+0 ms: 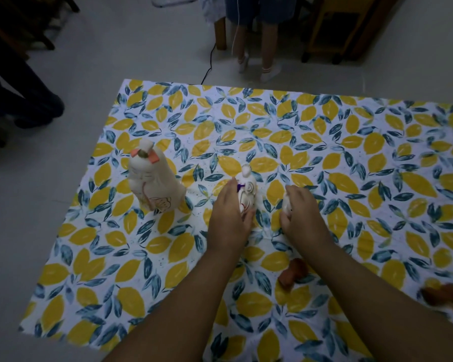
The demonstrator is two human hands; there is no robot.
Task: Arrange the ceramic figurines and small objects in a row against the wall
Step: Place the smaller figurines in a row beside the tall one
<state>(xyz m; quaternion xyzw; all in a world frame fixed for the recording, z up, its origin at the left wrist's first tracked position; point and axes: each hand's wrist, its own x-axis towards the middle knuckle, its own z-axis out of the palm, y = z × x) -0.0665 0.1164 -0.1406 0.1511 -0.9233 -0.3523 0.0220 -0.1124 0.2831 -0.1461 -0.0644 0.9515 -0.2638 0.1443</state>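
Observation:
A tall cream ceramic cat figurine point(153, 182) with orange ears stands upright on the left of the lemon-print cloth point(285, 126). My left hand point(229, 214) grips a smaller white figurine point(247, 190) with purple and red marks, which stands on the cloth at the centre. My right hand point(302, 214) is closed around a small white object point(287, 205), mostly hidden under the fingers. A small reddish-brown object point(292, 274) lies on the cloth near my right forearm. Another reddish-brown object point(443, 293), blurred, lies at the right edge.
The cloth covers a pale floor. A person's legs point(256, 43) in white socks stand beyond the far edge, beside a wooden table leg point(220, 35) and a black cable point(209, 64). Dark trouser legs point(24, 95) are at the left. A wooden trolley point(332, 30) stands at the back right.

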